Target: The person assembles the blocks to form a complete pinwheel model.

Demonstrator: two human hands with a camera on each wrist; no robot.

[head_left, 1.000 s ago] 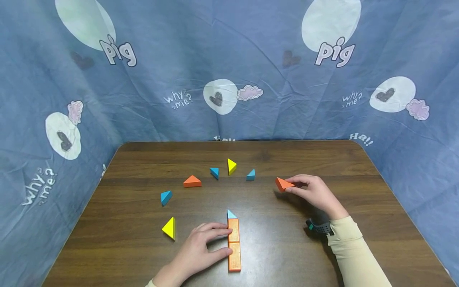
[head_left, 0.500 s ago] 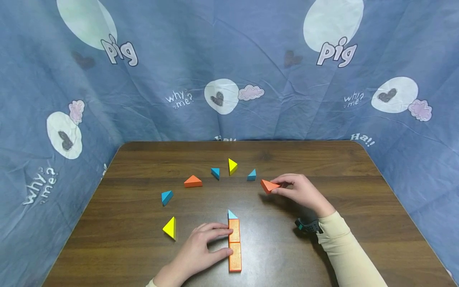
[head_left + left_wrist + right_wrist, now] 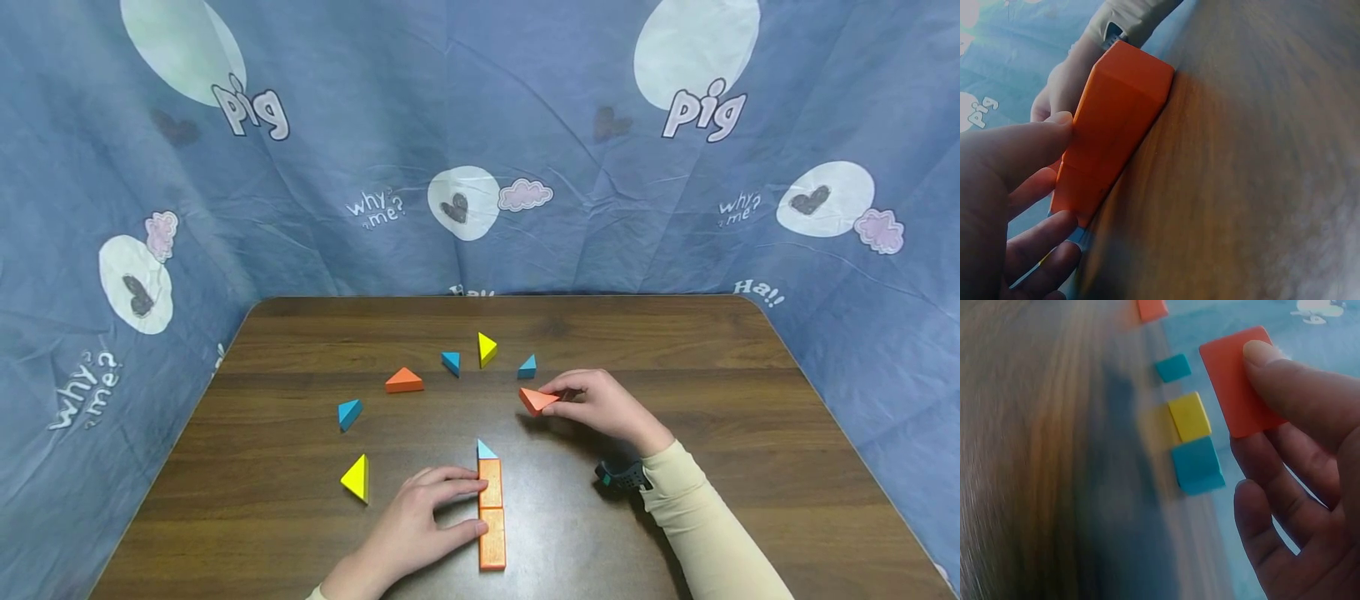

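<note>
In the head view my right hand (image 3: 609, 408) pinches an orange triangular block (image 3: 534, 401) above the table, between thumb and fingers. The right wrist view shows the thumb on a flat rectangular face of this orange block (image 3: 1235, 381). My left hand (image 3: 412, 517) rests at the left side of two orange rectangular blocks lying end to end. Its thumb touches the near orange block (image 3: 492, 546), and a fingertip touches the far orange block (image 3: 491, 477). A light blue triangular block (image 3: 485, 450) lies against the far end of that row.
Around the row lie a yellow triangle (image 3: 357, 478), a blue triangle (image 3: 348, 413), an orange triangle (image 3: 404, 381), a small blue triangle (image 3: 451, 362), another yellow triangle (image 3: 487, 349) and another blue triangle (image 3: 527, 367). A patterned blue cloth (image 3: 600, 250) hangs behind the wooden table (image 3: 675, 333).
My right hand has moved left across the table and slightly nearer, carrying the orange triangular block. The left hand and the row of blocks have stayed in place.
</note>
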